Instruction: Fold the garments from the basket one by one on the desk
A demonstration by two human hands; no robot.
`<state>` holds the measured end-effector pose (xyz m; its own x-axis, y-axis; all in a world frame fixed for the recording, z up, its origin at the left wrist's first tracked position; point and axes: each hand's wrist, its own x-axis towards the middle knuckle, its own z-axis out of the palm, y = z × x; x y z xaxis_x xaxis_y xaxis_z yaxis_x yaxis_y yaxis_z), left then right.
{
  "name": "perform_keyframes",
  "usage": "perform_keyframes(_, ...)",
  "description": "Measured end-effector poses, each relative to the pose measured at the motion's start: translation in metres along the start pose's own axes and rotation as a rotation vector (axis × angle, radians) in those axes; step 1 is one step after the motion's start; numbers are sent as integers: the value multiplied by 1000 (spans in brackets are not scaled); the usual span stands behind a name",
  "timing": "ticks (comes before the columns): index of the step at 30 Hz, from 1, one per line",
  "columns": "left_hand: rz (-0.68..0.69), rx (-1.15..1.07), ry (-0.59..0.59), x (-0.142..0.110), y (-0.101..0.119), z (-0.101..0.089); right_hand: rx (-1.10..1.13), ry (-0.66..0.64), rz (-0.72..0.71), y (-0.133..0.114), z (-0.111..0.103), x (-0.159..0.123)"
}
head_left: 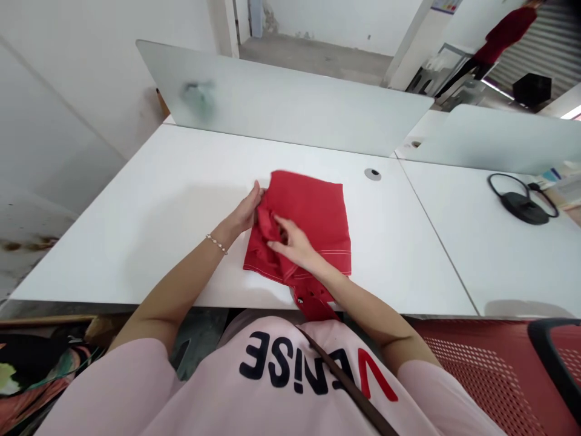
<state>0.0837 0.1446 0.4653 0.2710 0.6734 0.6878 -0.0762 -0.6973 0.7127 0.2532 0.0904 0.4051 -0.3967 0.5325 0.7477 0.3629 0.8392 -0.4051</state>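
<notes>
A red stitched cloth [313, 212] lies partly folded on the white table, with pale seam lines along its lower part. Its left side is bunched up. My left hand [247, 209] grips the bunched left edge, thumb pointing up and the other fingers partly hidden behind the fabric. Over the crumpled part, my right hand [295, 242] has its thumb and fingers curled around a fold. A red strap [318, 307] with a small metal fitting hangs from the cloth over the table's near edge.
A frosted divider [281, 103] runs along the back of the white table [181, 175]. A cable-hole cap [373, 174] sits at the back right. On the adjoining desk lies a black round object with a looped cable [524, 206]. A red mesh chair [485, 363] is at my right; a person stands far off.
</notes>
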Motion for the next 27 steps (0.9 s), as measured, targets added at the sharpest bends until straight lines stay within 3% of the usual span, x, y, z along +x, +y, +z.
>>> perform_keyframes(4, 171, 420, 155, -10, -9, -5, -208, -111, -18, 28, 31, 2)
perform_keyframes(7, 273, 865, 319, -15, -11, -4, -226, -103, -75, 31, 30, -2)
perform_keyframes(10, 224, 1056, 386, -17, -14, -9, -190, -118, -81, 31, 26, -3)
perform_keyframes(14, 47, 992, 300, -15, -17, -14, -179, -106, -115, 33, 26, -2)
perform_keyframes(18, -24, 746, 333, -11, -15, -5, -221, -88, -137, 35, 28, -2)
perform_keyframes(24, 41, 610, 449, -14, -13, 11, -231, -100, -136, 34, 26, -2)
perform_keyframes(27, 55, 423, 393, -18, -13, 15, -211, -89, -142, 34, 26, -2)
